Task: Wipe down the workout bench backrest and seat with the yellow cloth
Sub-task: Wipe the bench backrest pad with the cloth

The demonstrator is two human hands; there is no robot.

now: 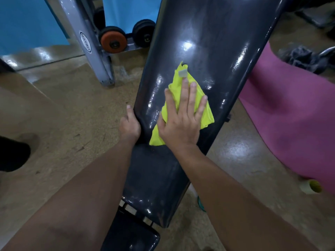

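Observation:
A long dark glossy backrest (208,42) of the workout bench runs from the top of the view down the middle. The smaller seat pad (130,238) lies below it at the bottom. A yellow cloth (176,86) with a small grey tag lies flat on the lower part of the backrest. My right hand (181,122) presses on the cloth with fingers spread. My left hand (129,126) grips the backrest's left edge, beside the cloth. Wet streaks shine on the pad around the cloth.
A grey machine frame (87,44) stands at the upper left, with an orange-faced dumbbell (113,40) and a black dumbbell (144,33) behind it. A pink mat (290,120) lies to the right, a roll of tape (310,186) at its near edge. Brown floor surrounds the bench.

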